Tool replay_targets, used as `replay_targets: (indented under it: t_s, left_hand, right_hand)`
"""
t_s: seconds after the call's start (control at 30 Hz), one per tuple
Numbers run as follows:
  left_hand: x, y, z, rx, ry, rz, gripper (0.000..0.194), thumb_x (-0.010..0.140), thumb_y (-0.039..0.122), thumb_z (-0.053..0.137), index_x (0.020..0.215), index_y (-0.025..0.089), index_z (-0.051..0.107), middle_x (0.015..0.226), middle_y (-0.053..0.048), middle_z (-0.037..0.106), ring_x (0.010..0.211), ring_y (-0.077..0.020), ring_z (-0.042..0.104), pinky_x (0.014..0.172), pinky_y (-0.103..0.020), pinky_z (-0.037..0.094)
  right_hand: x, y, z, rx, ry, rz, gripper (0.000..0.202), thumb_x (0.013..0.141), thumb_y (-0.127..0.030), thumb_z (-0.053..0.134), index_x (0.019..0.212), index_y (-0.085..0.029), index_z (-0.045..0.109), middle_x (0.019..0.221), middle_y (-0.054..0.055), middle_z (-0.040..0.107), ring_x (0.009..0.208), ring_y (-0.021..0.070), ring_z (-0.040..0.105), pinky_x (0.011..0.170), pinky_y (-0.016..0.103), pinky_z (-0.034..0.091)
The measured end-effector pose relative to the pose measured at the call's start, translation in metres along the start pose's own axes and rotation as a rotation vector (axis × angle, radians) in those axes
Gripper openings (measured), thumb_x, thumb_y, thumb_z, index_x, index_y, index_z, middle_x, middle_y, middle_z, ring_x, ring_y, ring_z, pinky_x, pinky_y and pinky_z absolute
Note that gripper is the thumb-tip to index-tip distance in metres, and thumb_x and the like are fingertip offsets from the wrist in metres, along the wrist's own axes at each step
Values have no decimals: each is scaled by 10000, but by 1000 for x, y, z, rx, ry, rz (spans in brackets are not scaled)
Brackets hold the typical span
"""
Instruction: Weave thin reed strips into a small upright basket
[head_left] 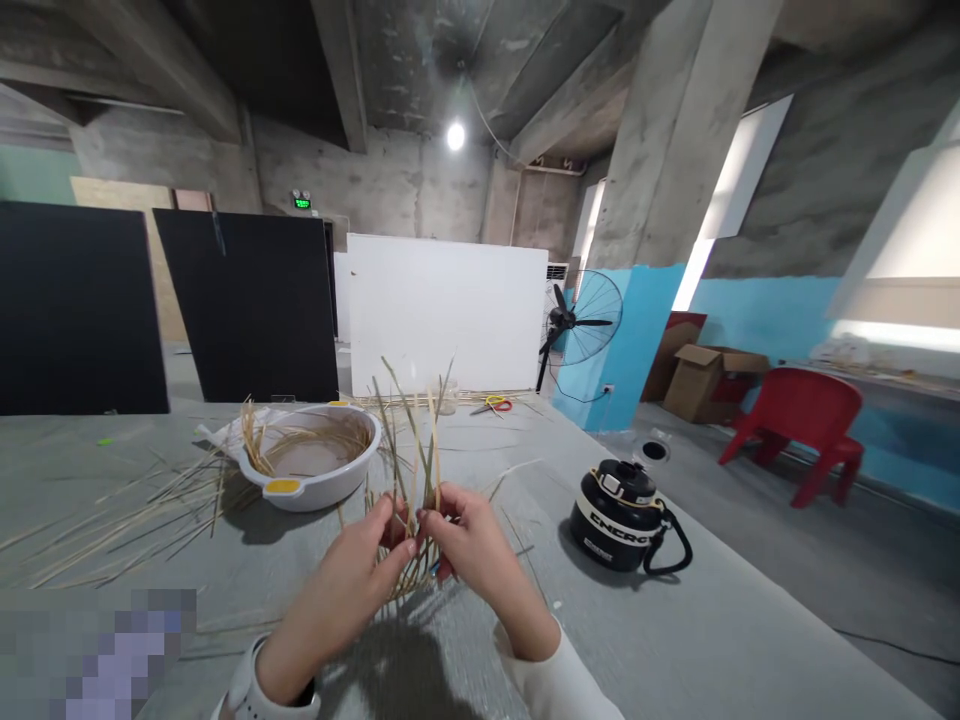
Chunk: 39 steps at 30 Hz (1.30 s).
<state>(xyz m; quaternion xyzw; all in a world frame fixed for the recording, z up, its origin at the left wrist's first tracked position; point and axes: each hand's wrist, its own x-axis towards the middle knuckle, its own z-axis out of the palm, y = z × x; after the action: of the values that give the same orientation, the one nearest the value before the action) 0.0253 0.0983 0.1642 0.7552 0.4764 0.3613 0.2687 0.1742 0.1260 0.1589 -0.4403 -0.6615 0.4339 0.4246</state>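
Observation:
In the middle of the table, both my hands are closed on a partly woven straw basket with several long strands standing up from it. My left hand, with a white watch on the wrist, grips its left side, thumb pointing toward the right hand. Close beside it, my right hand pinches strands at the right side. The fingertips nearly meet, and they hide part of the weave. Upright strands rise above the hands, some greenish and some pale. The lower part of the basket sits just above or on the table; I cannot tell which.
Left of my hands stands a white basin holding coiled straw. Loose straw spreads across the table's left side. A black water bottle stands at the right. Scissors lie at the back. A red chair and fan stand beyond.

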Motion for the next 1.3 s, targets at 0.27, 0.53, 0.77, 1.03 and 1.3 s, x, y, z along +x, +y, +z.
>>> replay_targets:
  t_s: [0.27,0.53,0.77,1.03,1.3]
  left_hand:
    - [9,-13,1,-140,48,-13,126,816,316,493,797,195,463,739,-2,548,706,-177,520,646,-266,394]
    - [15,-23,1,-337,22,-40,128,795,297,520,812,188,456,738,5,531,719,-170,529,692,-284,420]
    - [15,-26,-4,-416,-6,-54,146,757,253,567,848,176,482,720,17,528,706,-159,516,696,-282,412]
    - [16,-36,-3,-590,-130,-72,192,752,282,613,859,166,503,763,5,562,738,-152,544,710,-271,418]
    - [14,-24,-6,-537,-262,-71,144,735,288,597,712,161,534,704,11,559,704,-147,516,687,-269,399]
  right_hand:
    - [2,2,-6,-65,-25,0,164,813,-287,482,717,-164,533,552,-46,493,364,77,499,308,148,347]
    - [-4,-4,-7,-217,57,-145,138,832,-231,486,878,-184,607,596,-42,515,462,80,513,437,168,406]
    - [-3,1,-7,-96,-71,-162,250,807,-168,457,947,-196,663,745,-8,597,518,78,496,458,175,396]
    - [-2,-3,3,-300,102,-191,250,774,-137,460,925,-181,654,593,-37,529,504,88,443,473,183,312]
    - [-2,-2,7,-466,175,-141,172,717,-118,472,659,-155,630,536,-25,521,522,101,440,497,200,284]
